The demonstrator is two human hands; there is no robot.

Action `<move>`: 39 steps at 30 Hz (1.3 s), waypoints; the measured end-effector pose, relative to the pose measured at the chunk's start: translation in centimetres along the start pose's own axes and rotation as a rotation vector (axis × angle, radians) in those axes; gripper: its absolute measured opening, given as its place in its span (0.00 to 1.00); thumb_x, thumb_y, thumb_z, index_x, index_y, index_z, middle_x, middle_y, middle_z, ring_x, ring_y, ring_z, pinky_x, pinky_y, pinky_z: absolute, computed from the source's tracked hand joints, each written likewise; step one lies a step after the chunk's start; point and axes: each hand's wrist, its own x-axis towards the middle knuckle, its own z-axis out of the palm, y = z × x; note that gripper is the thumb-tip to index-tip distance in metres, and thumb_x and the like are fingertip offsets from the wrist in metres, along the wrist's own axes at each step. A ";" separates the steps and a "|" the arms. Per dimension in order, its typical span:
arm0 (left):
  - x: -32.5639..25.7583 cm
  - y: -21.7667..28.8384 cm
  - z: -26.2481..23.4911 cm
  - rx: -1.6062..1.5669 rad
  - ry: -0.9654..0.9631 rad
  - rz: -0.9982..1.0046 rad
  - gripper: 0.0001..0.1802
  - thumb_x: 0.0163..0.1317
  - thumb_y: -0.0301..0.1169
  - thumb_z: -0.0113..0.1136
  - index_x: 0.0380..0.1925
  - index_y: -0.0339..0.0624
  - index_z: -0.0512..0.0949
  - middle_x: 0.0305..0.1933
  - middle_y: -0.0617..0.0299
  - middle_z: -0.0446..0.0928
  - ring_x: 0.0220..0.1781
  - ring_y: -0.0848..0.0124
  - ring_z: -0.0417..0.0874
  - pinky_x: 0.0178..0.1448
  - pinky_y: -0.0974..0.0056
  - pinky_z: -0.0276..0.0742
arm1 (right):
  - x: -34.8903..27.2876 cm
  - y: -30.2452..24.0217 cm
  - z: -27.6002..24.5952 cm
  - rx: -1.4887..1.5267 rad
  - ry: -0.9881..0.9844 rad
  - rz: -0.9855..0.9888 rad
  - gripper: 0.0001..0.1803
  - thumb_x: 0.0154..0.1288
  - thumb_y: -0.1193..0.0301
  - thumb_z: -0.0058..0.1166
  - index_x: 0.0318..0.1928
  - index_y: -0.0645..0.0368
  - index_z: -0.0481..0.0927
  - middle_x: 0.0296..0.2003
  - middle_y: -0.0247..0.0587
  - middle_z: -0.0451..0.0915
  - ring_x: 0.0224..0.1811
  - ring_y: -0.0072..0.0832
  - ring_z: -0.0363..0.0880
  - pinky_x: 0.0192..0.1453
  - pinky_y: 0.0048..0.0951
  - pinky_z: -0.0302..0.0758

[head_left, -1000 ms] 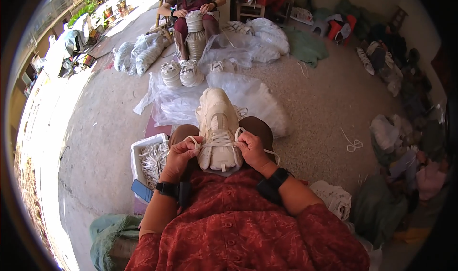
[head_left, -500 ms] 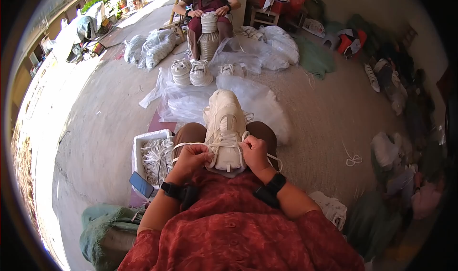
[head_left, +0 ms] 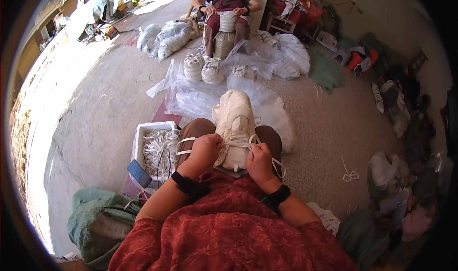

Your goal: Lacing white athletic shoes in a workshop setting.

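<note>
A cream lace-up sneaker [head_left: 234, 109] rests on my lap between my knees, its toe pointing away and its heel toward me. My left hand [head_left: 207, 151] is closed at the left edge of the lacing, pinching a white shoelace [head_left: 186, 139] whose loop hangs out to the left. The fingertips there are partly hidden behind the hand. On the other side, my right hand [head_left: 260, 163] is closed on the lace by the right eyelets, and a loop of it dangles past the wrist side. Crossed laces lie over the tongue between both hands.
Left of my knee stands a white foam box [head_left: 139, 149] full of laces, with a phone [head_left: 139, 173] at its near corner. Ahead, several shoes [head_left: 212, 70] sit by plastic sheeting [head_left: 191, 97]. Beyond them a person [head_left: 229, 8] sits handling a white shoe. Bags line the right wall.
The whole view has shifted slightly. My left hand has turned so its back faces up more, and my right hand has come a little nearer me along the shoe's side.
</note>
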 end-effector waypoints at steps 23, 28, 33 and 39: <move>-1.7 2.4 0.1 0.388 0.003 0.181 0.06 0.49 0.30 0.58 0.21 0.41 0.76 0.27 0.54 0.76 0.34 0.54 0.79 0.35 0.54 0.76 | 3.3 -2.5 0.4 0.165 -0.215 -0.224 0.03 0.51 0.77 0.56 0.28 0.62 0.77 0.29 0.47 0.74 0.30 0.45 0.76 0.35 0.40 0.74; -1.2 -0.6 0.8 -0.369 0.043 -0.196 0.08 0.52 0.27 0.59 0.30 0.33 0.80 0.27 0.52 0.80 0.28 0.64 0.82 0.35 0.64 0.76 | 3.9 -2.7 0.8 -0.029 -0.267 -0.318 0.06 0.50 0.74 0.58 0.27 0.62 0.74 0.27 0.47 0.72 0.29 0.43 0.75 0.33 0.39 0.74; -1.2 -1.8 1.5 -0.479 0.018 -0.226 0.09 0.54 0.26 0.58 0.32 0.32 0.81 0.25 0.53 0.80 0.26 0.70 0.80 0.33 0.68 0.75 | 4.2 -3.2 1.6 -0.231 -0.339 -0.410 0.05 0.53 0.73 0.52 0.26 0.62 0.73 0.27 0.47 0.72 0.28 0.43 0.76 0.32 0.38 0.73; -1.6 -0.8 0.1 -0.457 -0.036 -0.273 0.04 0.56 0.23 0.59 0.31 0.33 0.79 0.28 0.65 0.78 0.30 0.80 0.76 0.35 0.73 0.73 | 2.3 -4.1 -5.8 0.123 -0.841 -0.576 0.04 0.55 0.74 0.51 0.27 0.63 0.73 0.26 0.47 0.72 0.29 0.43 0.75 0.32 0.39 0.72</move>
